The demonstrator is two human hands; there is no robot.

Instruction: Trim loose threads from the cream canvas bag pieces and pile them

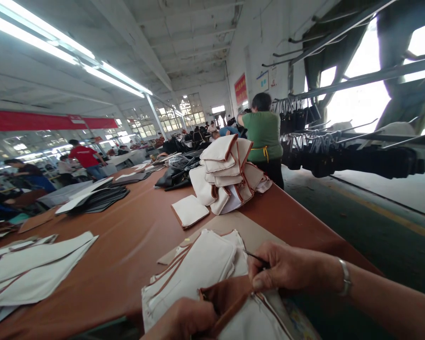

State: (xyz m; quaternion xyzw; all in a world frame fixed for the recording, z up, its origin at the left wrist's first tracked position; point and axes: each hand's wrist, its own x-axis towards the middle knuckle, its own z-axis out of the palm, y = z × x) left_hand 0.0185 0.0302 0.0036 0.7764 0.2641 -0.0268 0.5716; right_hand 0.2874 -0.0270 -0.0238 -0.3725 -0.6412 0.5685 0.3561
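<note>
My left hand (184,318) grips the brown lining of a cream canvas pouch (233,307) at the bottom edge of the view. My right hand (283,269), with a silver bracelet on its wrist, pinches a thin dark tool (255,257) and presses on the same brown part. The pouch lies on a stack of cream pieces with brown trim (198,271). Beyond it a single flat cream pouch (189,211) rests on the table in front of a tall pile of finished cream pouches (226,174).
The long brown table (127,236) runs away from me, with white fabric pieces (35,269) at the left and dark pieces (95,196) farther back. A person in a green top (264,132) stands by hanging black bags (340,158). Other workers are at the far left.
</note>
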